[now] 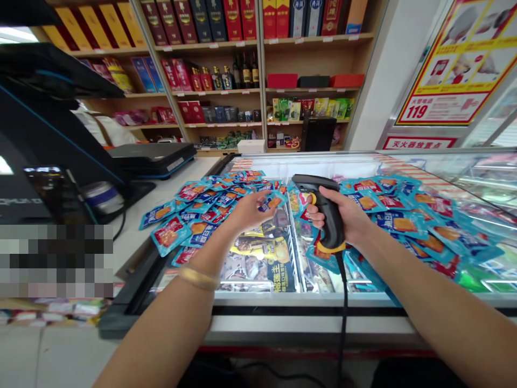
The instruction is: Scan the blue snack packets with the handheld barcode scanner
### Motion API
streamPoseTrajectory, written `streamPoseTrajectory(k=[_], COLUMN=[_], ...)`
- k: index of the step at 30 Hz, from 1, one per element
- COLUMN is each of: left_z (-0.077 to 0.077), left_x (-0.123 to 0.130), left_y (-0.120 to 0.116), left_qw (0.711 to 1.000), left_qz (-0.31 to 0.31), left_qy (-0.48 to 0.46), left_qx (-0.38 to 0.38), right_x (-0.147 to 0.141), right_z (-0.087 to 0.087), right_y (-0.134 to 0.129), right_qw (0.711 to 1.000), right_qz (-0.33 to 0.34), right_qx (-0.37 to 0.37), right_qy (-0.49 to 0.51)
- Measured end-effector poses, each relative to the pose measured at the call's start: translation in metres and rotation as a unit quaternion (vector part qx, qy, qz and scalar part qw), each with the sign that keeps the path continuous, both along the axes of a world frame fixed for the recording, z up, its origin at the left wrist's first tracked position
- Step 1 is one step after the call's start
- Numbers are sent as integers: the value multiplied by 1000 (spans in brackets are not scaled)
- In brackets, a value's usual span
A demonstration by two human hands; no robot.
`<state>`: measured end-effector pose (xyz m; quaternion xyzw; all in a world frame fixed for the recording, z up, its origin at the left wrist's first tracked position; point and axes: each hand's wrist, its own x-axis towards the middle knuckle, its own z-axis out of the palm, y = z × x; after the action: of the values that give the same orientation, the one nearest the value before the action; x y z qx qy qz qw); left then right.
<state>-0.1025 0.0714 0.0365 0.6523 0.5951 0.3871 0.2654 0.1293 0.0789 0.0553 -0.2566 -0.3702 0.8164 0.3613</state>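
PACKET: blue snack pkt up in the L hand, over the centre of the chest freezer; long axis looks tilted up to the right, partly hidden, so hard to be sure.
L FINGERS: L fingertips clenched in a pinch on the pkt, right now; thumb side hidden.
R HAND: R hand just right of the pkt, over the freezer's middle.
R FINGERS: R fingers wrapped tight round the grip of a black-and-yellow barcode scanner; its nose faces left, toward the pkt.
SPACING: pkt sits just left of the scanner nose, near but not touching; L hand nearer, R hand next.
CABLE: black scanner cable drops off the freezer's front edge.
PILES: loose blue pkts left on the freezer's glass; more loose blue pkts right.
WRIST: gold bangle on L forearm.
BEHIND: wooden shelves of boxed goods and bottles beyond the freezer; dark checkout terminal to its left.
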Motion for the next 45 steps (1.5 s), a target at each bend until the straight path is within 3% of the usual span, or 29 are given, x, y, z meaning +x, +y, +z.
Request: streamPoseTrajectory(k=[2, 5, 7, 9, 18, 29, 37, 42, 45], left_z=[1, 7, 11, 13, 4, 2, 2, 1, 2], left_x=[4, 9, 12, 14, 14, 17, 18, 32, 49], left_y=[1, -1, -4, -6, -5, -5, -7, -9, -13], left_qw=[981, 906, 872, 862, 894, 894, 912, 974, 985], left_qz=[14, -11, -29, -40, -87, -95, -98, -99, -144], left_qy=[-189, -408, -466, -482, -412, -405, -375, -204, -56], left_qx=[-43, -116, -144, -153, -153, -164, -137, -14, 73], right_x=[0, 0, -1, -2, -2, -2, -2, 20, 51], right_z=[1, 1, 1, 0, -1, -1, 3, 20, 25], right_y=[-2, -5, -6, -7, -8, -7, -9, -11, -15], right_qw=[1000, 1000, 1000, 999, 999, 999, 999, 997, 992], right_qz=[1, 13, 24, 32, 26, 25, 16, -56, -100], right_qx=[-6, -8, -8, -6, 30, 33, 27, 60, 79], right_qy=[-1, -6, -10, -15, -13, -23, -17, 2, -7])
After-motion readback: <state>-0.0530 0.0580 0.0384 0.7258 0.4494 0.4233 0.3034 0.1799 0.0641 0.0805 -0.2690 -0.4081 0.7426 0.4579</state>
